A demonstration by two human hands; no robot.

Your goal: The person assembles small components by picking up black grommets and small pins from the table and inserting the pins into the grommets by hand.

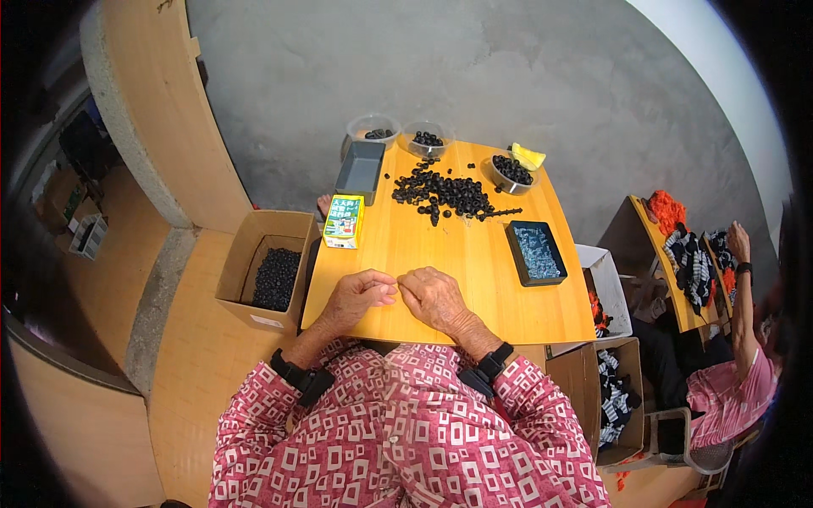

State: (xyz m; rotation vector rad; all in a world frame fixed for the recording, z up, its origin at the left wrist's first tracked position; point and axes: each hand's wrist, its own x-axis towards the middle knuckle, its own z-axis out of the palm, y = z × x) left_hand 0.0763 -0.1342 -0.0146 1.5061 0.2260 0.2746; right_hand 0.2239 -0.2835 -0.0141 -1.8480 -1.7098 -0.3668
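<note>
My left hand (359, 300) and my right hand (434, 300) meet above the near edge of the wooden table (508, 309). Both have curled fingers, with the fingertips pinched close together; anything between them is too small or hidden to make out. Farther up the table lies a loose pile of small black round parts (453, 193). To the right of the pile, a dark tray (559, 275) holds many small bluish pieces. A yellow and green box (343, 222) stands left of my hands, close to an empty-looking grey tray (362, 169).
Clear bowls with black parts, a left bowl (362, 127), a middle bowl (428, 151) and a right bowl (511, 185), line the far side. A cardboard box (233, 262) of black pieces stands at left. Another person (732, 389) sits right, near boxes of striped fabric (611, 406).
</note>
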